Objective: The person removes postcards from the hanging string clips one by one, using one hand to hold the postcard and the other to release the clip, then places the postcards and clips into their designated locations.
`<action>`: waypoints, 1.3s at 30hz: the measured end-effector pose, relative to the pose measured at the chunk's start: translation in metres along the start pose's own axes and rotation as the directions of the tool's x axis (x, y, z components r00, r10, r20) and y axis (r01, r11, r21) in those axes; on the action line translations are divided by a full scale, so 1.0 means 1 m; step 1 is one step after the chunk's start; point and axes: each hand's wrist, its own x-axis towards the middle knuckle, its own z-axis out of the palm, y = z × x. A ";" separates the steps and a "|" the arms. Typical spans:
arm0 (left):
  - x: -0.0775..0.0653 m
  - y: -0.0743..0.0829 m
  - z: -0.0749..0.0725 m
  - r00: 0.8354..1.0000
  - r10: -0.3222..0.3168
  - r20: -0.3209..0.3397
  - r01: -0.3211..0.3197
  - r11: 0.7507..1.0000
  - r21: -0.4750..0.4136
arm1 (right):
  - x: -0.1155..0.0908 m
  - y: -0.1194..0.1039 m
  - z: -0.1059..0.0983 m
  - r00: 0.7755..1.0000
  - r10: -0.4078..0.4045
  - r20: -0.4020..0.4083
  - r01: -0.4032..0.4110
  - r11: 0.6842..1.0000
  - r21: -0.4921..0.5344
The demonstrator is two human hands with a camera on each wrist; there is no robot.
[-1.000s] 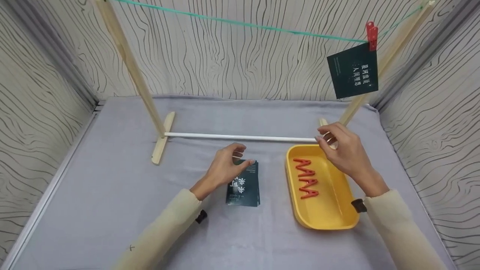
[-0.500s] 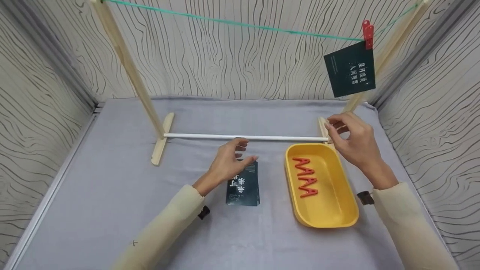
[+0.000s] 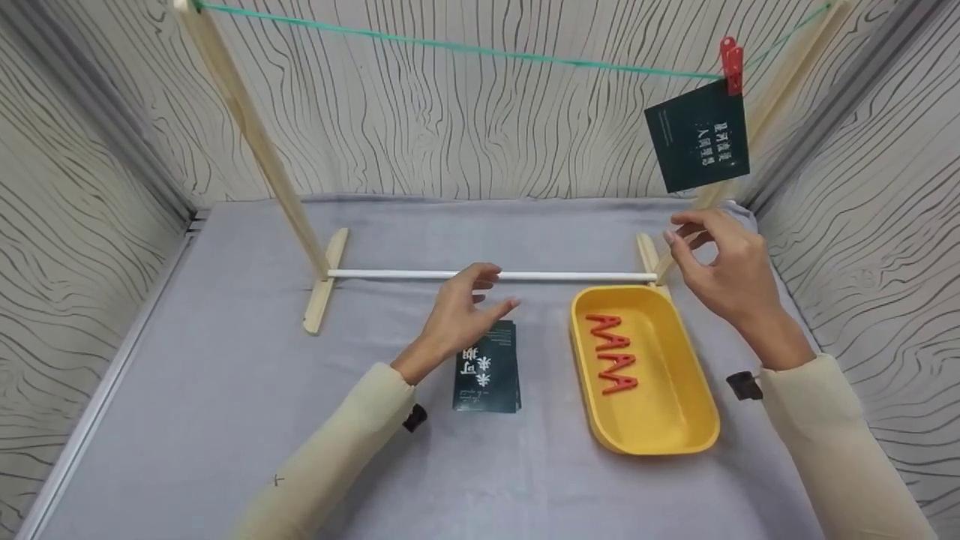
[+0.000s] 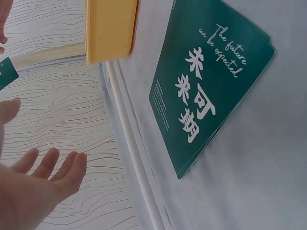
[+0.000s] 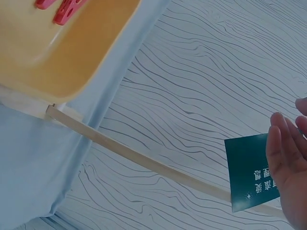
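In the head view my left hand (image 3: 459, 311) hovers over the top of a stack of dark green cards (image 3: 491, 375), its fingers loosely bent, thumb apart, nothing held. White lettering shows on the top card. My right hand (image 3: 731, 266) is in the air beyond the far right of the yellow tray (image 3: 664, 424), fingers loosely curved around nothing. Above it a green card (image 3: 697, 139) hangs tilted from a teal string (image 3: 480, 49), clipped at one corner by a red clothespin (image 3: 733, 71). Several red clothespins (image 3: 618, 385) lie in a row along the tray's left side.
The string runs between two wooden posts (image 3: 251, 127) with wooden feet. A white rod (image 3: 405, 274) joins the feet low down, behind the cards. Grey cloth (image 3: 225, 390) covers the table, and wood-patterned panels (image 3: 450, 135) stand at the back and sides.
My right hand has moved right and away from me, off the tray's far edge. My left hand has risen slightly away from the card stack. The view has shifted a little.
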 end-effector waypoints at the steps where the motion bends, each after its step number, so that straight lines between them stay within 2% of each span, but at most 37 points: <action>1: 0.001 0.001 0.000 1.000 0.004 -0.003 -0.004 1.000 0.002 | 0.001 0.000 -0.001 1.000 -0.002 -0.007 0.002 1.000 0.001; 8: 0.005 0.007 -0.001 1.000 0.011 -0.011 -0.011 1.000 0.003 | 0.008 -0.004 -0.008 0.999 -0.001 -0.053 0.001 1.000 -0.001; 16: 0.006 0.010 -0.001 0.999 0.023 -0.030 -0.023 1.000 -0.008 | 0.018 -0.008 -0.013 0.999 0.004 -0.044 -0.005 1.000 -0.016; 25: 0.010 0.013 -0.001 0.998 -0.014 -0.054 0.013 1.000 -0.013 | 0.022 -0.011 -0.018 1.000 0.002 -0.032 -0.002 1.000 -0.029; 34: 0.017 0.017 -0.002 0.997 0.065 -0.051 -0.068 0.995 -0.075 | 0.029 -0.009 -0.020 0.999 -0.022 -0.036 0.021 1.000 -0.023; 39: 0.022 0.023 -0.001 0.998 0.050 -0.042 -0.053 0.995 -0.082 | 0.033 -0.011 -0.023 1.000 -0.014 -0.011 0.013 0.999 -0.050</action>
